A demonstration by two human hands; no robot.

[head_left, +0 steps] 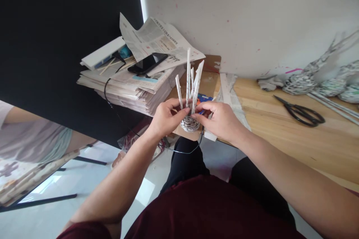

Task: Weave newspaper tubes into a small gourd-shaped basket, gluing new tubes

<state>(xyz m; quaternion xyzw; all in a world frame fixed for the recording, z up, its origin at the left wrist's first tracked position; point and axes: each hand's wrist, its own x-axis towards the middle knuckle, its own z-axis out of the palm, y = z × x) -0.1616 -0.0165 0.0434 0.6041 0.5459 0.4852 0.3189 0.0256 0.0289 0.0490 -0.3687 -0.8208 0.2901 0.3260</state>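
Note:
A small woven newspaper basket (pixel 190 124) stands near the table's front edge, on a brown piece of board. Several rolled-paper sticks (pixel 188 78) rise upright from its rim. My left hand (pixel 171 115) is closed at the left of the rim, thumb and fingers pinching the base of the paper sticks. From the right, my right hand (pixel 214 117) pinches the same rim with its thumb and fingertips. Exactly which strand each hand grips is partly hidden by the fingers. Behind my right fingers lies a blue and orange object (pixel 204 98), mostly covered.
A newspaper stack (pixel 131 91) at the left carries a black phone (pixel 147 63) and a white box (pixel 102 53). Black scissors (pixel 301 111) lie on the wooden table (pixel 269 134). Woven paper pieces (pixel 300 82) rest by the wall. A cable (pixel 179 152) hangs over the edge. Another person sits at left.

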